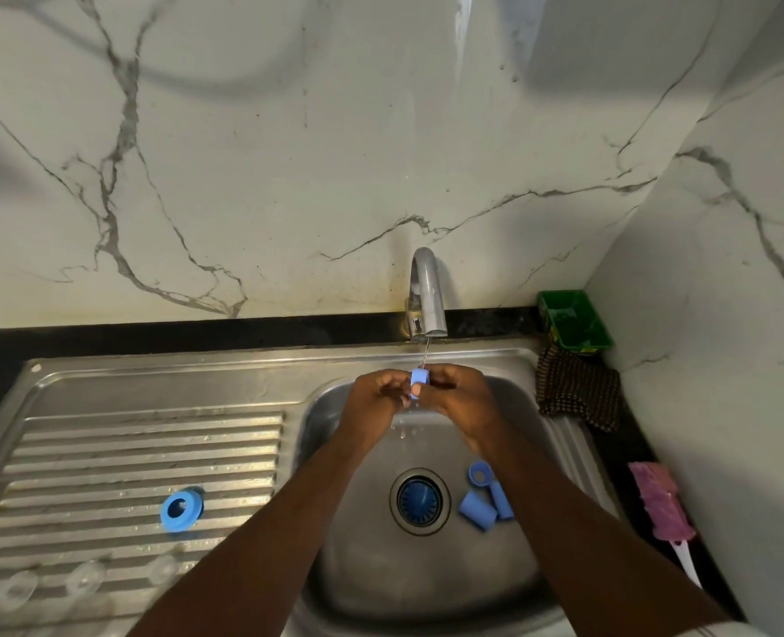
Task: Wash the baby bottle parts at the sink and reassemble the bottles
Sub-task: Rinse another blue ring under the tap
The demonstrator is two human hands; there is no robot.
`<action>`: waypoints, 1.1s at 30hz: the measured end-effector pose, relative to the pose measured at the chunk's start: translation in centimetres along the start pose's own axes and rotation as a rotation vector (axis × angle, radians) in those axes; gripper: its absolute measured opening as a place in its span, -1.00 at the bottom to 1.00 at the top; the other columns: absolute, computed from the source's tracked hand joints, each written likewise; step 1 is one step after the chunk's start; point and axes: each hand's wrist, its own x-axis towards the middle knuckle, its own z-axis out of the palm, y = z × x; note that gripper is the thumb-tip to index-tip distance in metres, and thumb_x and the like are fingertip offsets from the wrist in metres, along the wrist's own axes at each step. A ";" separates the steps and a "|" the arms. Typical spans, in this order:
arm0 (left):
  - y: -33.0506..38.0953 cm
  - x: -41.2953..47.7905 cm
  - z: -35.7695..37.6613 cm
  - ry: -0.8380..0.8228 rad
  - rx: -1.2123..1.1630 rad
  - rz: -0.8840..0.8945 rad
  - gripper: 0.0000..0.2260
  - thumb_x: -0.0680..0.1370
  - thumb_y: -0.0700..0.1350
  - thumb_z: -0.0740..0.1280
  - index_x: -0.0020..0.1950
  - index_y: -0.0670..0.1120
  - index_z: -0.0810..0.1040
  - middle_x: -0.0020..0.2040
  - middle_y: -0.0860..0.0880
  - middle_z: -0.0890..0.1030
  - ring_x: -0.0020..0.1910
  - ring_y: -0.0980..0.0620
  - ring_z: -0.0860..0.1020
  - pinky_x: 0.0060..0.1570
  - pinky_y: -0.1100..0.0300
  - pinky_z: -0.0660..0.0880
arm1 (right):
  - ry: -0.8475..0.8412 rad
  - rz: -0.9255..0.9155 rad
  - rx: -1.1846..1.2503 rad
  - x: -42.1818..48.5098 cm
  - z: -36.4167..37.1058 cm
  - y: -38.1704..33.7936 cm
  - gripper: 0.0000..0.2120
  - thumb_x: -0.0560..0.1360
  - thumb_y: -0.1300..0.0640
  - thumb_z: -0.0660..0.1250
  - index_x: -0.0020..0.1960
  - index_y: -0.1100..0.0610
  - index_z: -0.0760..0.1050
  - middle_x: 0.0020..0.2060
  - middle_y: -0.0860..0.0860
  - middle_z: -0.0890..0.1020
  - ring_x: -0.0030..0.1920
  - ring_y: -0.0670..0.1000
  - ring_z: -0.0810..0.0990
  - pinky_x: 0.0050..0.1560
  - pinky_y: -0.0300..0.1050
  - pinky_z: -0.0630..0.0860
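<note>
1. Clear nipples [84, 579] lie on the drainboard [128, 434], 8 o'clock from the drain [420, 498].
2. A ring [181, 508] lies at 9 o'clock; loose caps [476, 508] lie in the sink [403, 590] at 3 o'clock.
3. At 12 o'clock, left hand [374, 395] and right hand [456, 395] pinch a cap [417, 381] between curled fingers, under the tap [426, 291].
4. A tray [573, 319] sits at 1 o'clock.
</note>
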 end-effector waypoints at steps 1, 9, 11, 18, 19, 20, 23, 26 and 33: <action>0.4 0.1 0.1 0.012 -0.030 -0.021 -0.82 0.55 -0.39 0.33 0.05 -0.19 0.65 -0.05 -0.11 0.69 -0.06 -0.05 0.66 0.03 0.13 0.61 | 0.005 -0.016 0.007 0.0 -0.1 -0.2 -0.63 0.45 0.28 0.49 0.24 0.21 0.58 0.06 0.08 0.71 0.05 0.05 0.70 0.14 -0.02 0.62; 1.7 0.1 0.8 0.079 -0.170 -0.012 -0.81 0.54 -0.24 0.44 0.15 -0.12 0.68 0.02 -0.08 0.73 0.01 -0.02 0.70 0.10 0.09 0.62 | 0.019 -0.122 -0.031 -0.2 -0.6 -1.6 -0.56 0.35 0.43 0.50 0.15 0.12 0.53 0.04 0.11 0.68 0.05 0.12 0.67 0.04 0.04 0.63; 2.0 0.1 1.1 0.102 -0.135 0.011 -0.76 0.50 -0.23 0.49 0.15 -0.08 0.67 0.02 -0.02 0.73 0.01 0.02 0.69 0.07 0.13 0.63 | 0.049 -0.134 -0.050 -0.1 -0.4 -1.7 -0.56 0.33 0.42 0.52 0.11 0.13 0.50 0.05 0.10 0.67 0.06 0.12 0.66 0.02 0.03 0.63; 2.1 0.7 0.8 0.110 0.143 0.108 -0.76 0.54 -0.22 0.45 0.19 -0.25 0.62 0.09 -0.21 0.66 -0.03 -0.01 0.62 0.19 0.05 0.57 | 0.067 -0.239 -0.261 -0.7 0.0 -1.2 -0.69 0.41 0.40 0.47 0.13 0.25 0.56 -0.02 0.06 0.63 -0.07 -0.10 0.61 0.00 -0.43 0.47; 2.1 0.7 0.9 0.107 0.219 0.105 -0.75 0.54 -0.17 0.46 0.18 -0.22 0.62 0.07 -0.15 0.66 -0.01 -0.02 0.62 0.18 0.08 0.56 | 0.074 -0.241 -0.323 -0.7 0.1 -1.1 -0.70 0.41 0.38 0.48 0.12 0.25 0.58 -0.04 0.03 0.62 -0.12 -0.18 0.57 -0.08 -0.53 0.42; 2.0 0.7 1.0 0.124 0.262 0.095 -0.77 0.54 -0.15 0.46 0.16 -0.18 0.64 0.05 -0.10 0.66 -0.01 -0.03 0.62 0.16 0.10 0.55 | 0.082 -0.238 -0.371 -0.8 0.1 -0.9 -0.70 0.41 0.36 0.50 0.12 0.25 0.58 -0.06 0.01 0.62 -0.15 -0.22 0.54 -0.14 -0.57 0.38; 1.6 0.3 1.1 0.254 0.112 -0.001 -0.88 0.57 -0.27 0.39 0.04 -0.08 0.65 0.04 -0.13 0.69 -0.03 -0.02 0.65 0.13 0.08 0.60 | 0.126 -0.191 -0.403 -0.5 0.0 -0.5 -0.71 0.39 0.33 0.51 0.09 0.22 0.57 -0.13 -0.03 0.58 -0.20 -0.18 0.51 -0.25 -0.57 0.34; 1.4 0.1 0.5 0.328 -0.166 -0.214 -0.89 0.60 -0.26 0.35 -0.05 -0.08 0.62 0.00 -0.19 0.68 -0.01 -0.14 0.64 0.15 -0.09 0.60 | 0.172 -0.168 -0.345 -0.1 0.8 -0.7 -0.71 0.38 0.34 0.52 0.07 0.23 0.57 -0.14 -0.02 0.58 -0.22 -0.15 0.51 -0.27 -0.54 0.37; -0.3 -1.6 -1.7 0.295 -0.248 -0.314 -0.81 0.62 -0.30 0.29 0.17 -0.19 0.62 0.08 -0.17 0.69 0.09 -0.15 0.66 -0.08 0.11 0.62 | 0.013 -0.112 -0.404 0.1 1.2 0.1 -0.64 0.34 0.38 0.53 0.11 0.25 0.58 -0.02 0.12 0.67 -0.10 0.00 0.59 -0.12 -0.33 0.49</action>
